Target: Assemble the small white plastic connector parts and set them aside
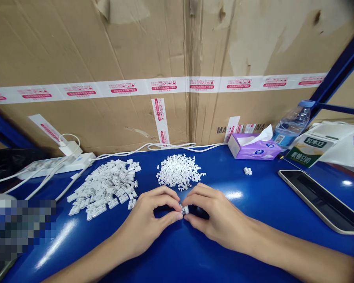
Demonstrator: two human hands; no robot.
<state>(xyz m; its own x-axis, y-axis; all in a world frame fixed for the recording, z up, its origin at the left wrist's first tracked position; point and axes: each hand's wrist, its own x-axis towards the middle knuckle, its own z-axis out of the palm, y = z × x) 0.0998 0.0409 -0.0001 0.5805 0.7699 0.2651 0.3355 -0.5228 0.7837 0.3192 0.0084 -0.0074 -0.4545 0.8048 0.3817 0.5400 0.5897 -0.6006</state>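
Between my two hands, just above the blue tabletop, is a small white plastic part (184, 210) with dark details, partly covered by fingertips. My left hand (153, 210) pinches its left side with thumb and fingers. On its right side, the thumb and fingers of my right hand (211, 208) are closed as well. Beyond my hands lies a pile of tiny white plastic pieces (179, 171). A larger heap of white rectangular parts (104, 188) with dark slots spreads to the left. Two small white pieces (247, 171) sit together at the right.
A power strip (56, 165) with white cables stands at the left back. At the right are a purple tissue pack (253, 147), a water bottle (293, 122), a green-and-white box (308, 147) and a phone (324, 200). Large cardboard (120, 55) forms the back.
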